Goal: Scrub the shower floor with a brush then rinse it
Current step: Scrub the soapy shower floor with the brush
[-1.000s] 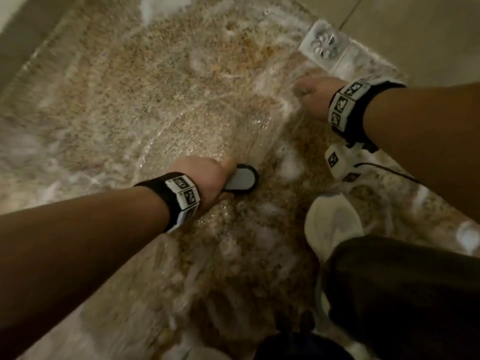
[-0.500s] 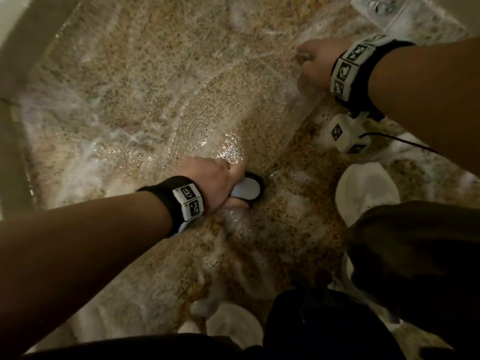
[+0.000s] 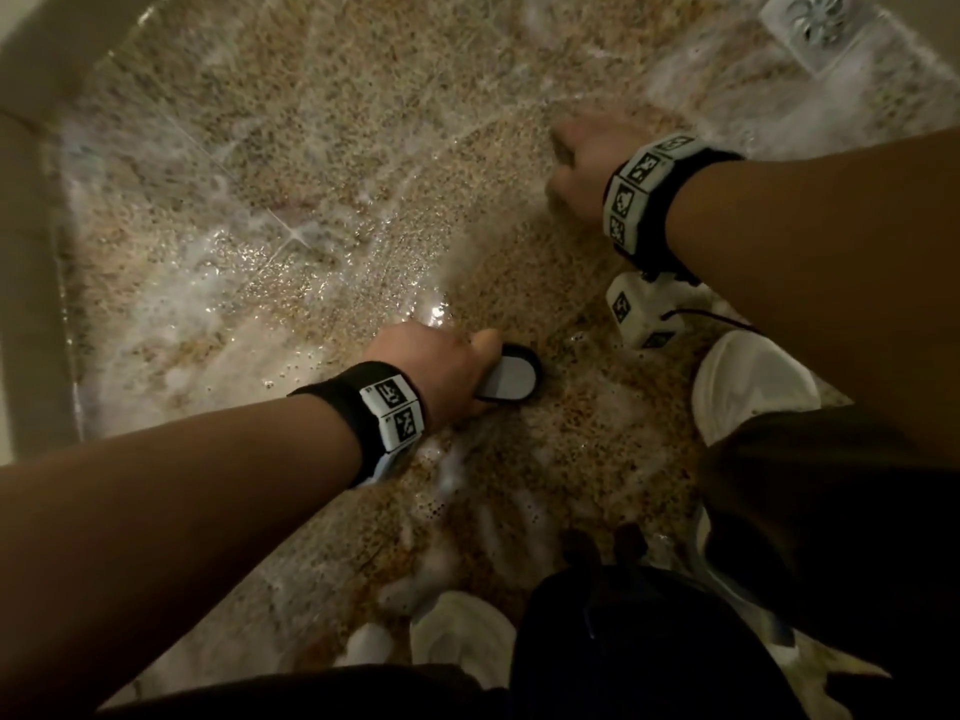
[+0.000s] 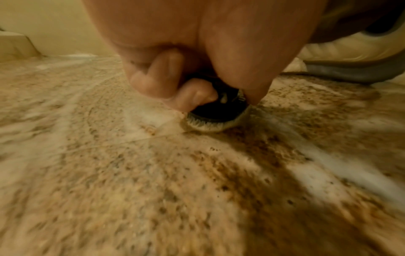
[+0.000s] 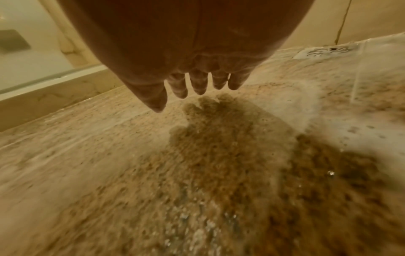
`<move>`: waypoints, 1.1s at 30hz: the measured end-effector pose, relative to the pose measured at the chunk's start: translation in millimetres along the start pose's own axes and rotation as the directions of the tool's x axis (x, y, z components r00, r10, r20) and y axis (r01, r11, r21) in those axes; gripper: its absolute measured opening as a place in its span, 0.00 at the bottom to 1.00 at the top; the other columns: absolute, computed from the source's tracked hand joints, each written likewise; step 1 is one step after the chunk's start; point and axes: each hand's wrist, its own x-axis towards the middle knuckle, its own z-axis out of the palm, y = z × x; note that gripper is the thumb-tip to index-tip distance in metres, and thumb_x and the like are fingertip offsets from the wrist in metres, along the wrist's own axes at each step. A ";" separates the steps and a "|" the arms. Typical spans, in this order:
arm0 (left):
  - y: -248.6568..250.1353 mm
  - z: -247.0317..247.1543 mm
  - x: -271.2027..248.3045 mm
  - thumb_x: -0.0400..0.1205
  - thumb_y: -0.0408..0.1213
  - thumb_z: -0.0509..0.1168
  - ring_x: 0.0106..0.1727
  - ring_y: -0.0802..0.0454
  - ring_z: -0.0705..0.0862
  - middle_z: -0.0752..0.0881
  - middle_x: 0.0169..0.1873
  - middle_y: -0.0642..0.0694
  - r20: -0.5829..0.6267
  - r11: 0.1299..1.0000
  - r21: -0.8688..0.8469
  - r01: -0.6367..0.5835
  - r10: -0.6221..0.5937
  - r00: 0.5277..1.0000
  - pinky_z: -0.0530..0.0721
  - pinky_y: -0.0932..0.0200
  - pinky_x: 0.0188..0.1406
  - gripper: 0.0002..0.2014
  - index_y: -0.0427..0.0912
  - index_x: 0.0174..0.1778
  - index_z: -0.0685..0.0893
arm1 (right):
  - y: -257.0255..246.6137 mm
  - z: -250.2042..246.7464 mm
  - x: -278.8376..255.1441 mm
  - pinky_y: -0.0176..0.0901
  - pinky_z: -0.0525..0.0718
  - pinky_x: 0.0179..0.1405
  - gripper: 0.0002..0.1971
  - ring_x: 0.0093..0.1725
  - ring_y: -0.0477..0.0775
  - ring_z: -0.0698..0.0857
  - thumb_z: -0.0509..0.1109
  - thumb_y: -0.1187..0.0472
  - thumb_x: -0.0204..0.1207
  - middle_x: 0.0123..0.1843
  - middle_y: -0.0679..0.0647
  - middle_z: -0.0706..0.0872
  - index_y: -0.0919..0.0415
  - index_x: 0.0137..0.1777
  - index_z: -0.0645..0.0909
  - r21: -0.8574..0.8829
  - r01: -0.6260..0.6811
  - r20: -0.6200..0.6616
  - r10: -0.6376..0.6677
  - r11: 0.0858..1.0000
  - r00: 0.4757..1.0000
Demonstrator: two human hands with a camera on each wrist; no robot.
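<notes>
My left hand (image 3: 436, 366) grips a black brush with a pale top (image 3: 511, 379), its bristles (image 4: 217, 125) pressed flat on the speckled beige shower floor (image 3: 311, 148). In the left wrist view my fingers (image 4: 192, 97) curl round the brush body (image 4: 217, 112). My right hand (image 3: 587, 158) hovers just above the wet floor, further out and to the right. It holds nothing, and its fingers (image 5: 197, 86) hang straight down. White foam streaks and water cover the floor (image 5: 131, 155).
A white square drain cover (image 3: 815, 18) sits in the far right corner, also seen in the right wrist view (image 5: 326, 51). A raised curb (image 3: 31, 252) borders the floor on the left. My white shoes (image 3: 753, 387) (image 3: 462, 631) stand near me.
The brush has slid back across the floor, away from the drain corner. My right hand has also drawn back from the drain. My view has tilted down toward my feet.
</notes>
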 end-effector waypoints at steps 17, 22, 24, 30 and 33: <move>19.0 -13.9 23.0 0.84 0.63 0.52 0.32 0.43 0.76 0.77 0.36 0.46 0.086 0.990 0.027 -0.141 0.138 0.987 0.74 0.55 0.27 0.21 0.52 0.63 0.67 | 49.1 23.8 -21.0 0.59 0.52 0.88 0.32 0.89 0.59 0.48 0.55 0.45 0.86 0.91 0.50 0.48 0.44 0.89 0.52 0.124 -0.053 -0.057 0.061 0.991 0.997; 42.4 -40.0 73.1 0.82 0.70 0.59 0.28 0.46 0.75 0.78 0.33 0.48 0.048 0.991 -0.018 -0.132 0.132 0.990 0.70 0.57 0.24 0.26 0.50 0.57 0.67 | 99.7 25.4 -37.4 0.64 0.61 0.84 0.28 0.87 0.65 0.57 0.57 0.44 0.85 0.89 0.55 0.57 0.50 0.83 0.62 0.156 -0.182 -0.044 0.191 0.971 0.981; 47.5 -49.7 96.3 0.79 0.74 0.59 0.27 0.47 0.74 0.76 0.32 0.49 -0.013 0.990 -0.007 -0.138 0.138 0.990 0.72 0.56 0.25 0.29 0.51 0.54 0.65 | 120.8 23.8 -48.1 0.64 0.63 0.82 0.27 0.85 0.66 0.60 0.58 0.44 0.83 0.87 0.56 0.61 0.52 0.80 0.66 0.194 -0.241 -0.059 0.256 0.951 0.965; 61.2 -97.6 173.4 0.79 0.72 0.63 0.46 0.35 0.86 0.82 0.43 0.42 -0.183 0.989 -0.107 -0.101 0.081 0.980 0.74 0.51 0.33 0.34 0.45 0.63 0.71 | 176.5 32.7 -74.9 0.64 0.68 0.80 0.29 0.84 0.65 0.63 0.57 0.44 0.86 0.86 0.57 0.63 0.52 0.84 0.63 0.277 -0.401 -0.087 0.438 0.873 0.895; 60.5 -113.7 197.8 0.78 0.72 0.64 0.38 0.39 0.79 0.80 0.41 0.41 -0.194 0.978 -0.199 -0.060 0.020 0.981 0.72 0.52 0.31 0.34 0.43 0.60 0.69 | 185.7 34.9 -86.1 0.60 0.68 0.81 0.30 0.83 0.64 0.66 0.58 0.42 0.86 0.87 0.57 0.63 0.53 0.86 0.63 0.338 -0.422 -0.063 0.468 0.841 0.881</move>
